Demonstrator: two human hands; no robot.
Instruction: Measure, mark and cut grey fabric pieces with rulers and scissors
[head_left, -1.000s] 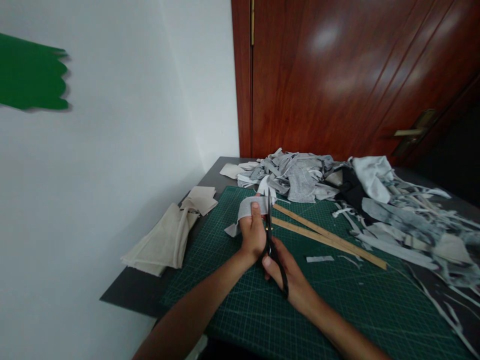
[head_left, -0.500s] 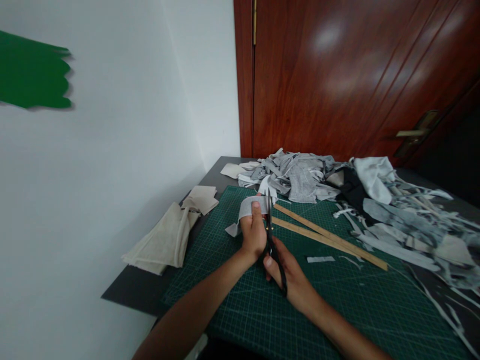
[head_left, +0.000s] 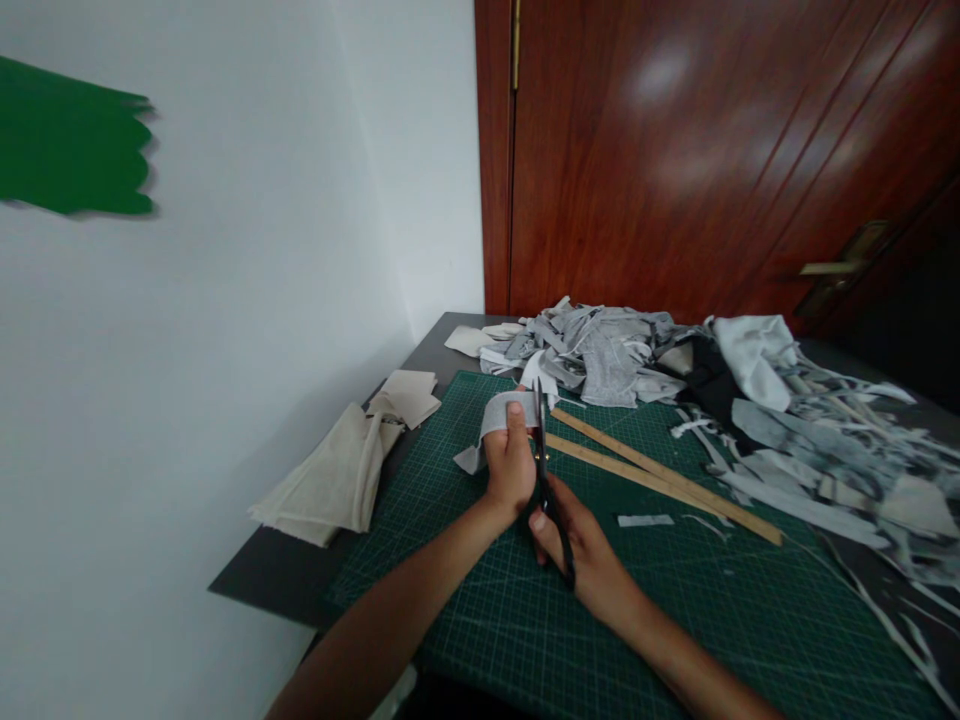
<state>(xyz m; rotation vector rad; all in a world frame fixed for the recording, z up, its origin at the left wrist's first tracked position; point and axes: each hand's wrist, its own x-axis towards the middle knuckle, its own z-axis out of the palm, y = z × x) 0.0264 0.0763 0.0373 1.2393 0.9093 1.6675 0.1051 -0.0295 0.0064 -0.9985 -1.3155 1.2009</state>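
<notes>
Pinched under the thumb of my left hand (head_left: 512,460) is a strip of light grey fabric (head_left: 501,411), curving over the fingers, one end hanging down on the left. My right hand (head_left: 570,535) is closed around the handles of black scissors (head_left: 541,470), which point away from me. Their blades stand upright at the strip's right end, touching or just beside it; I cannot tell whether they are fully closed. Both hands are above the green cutting mat (head_left: 465,620). Beyond the blades lies a white fabric piece (head_left: 537,370).
Two wooden rulers (head_left: 660,462) lie crossed on the mat, near a small grey scrap (head_left: 645,520). Grey fabric scraps (head_left: 600,345) are heaped at the back, more strips (head_left: 817,450) at the right. Folded beige cloth (head_left: 330,480) lies left, beside the wall (head_left: 300,250). A wooden door (head_left: 675,150) stands behind.
The whole view has shifted slightly, with things appearing a little further right. Both hands keep their hold on the fabric strip and the scissors, with hardly any other movement.
</notes>
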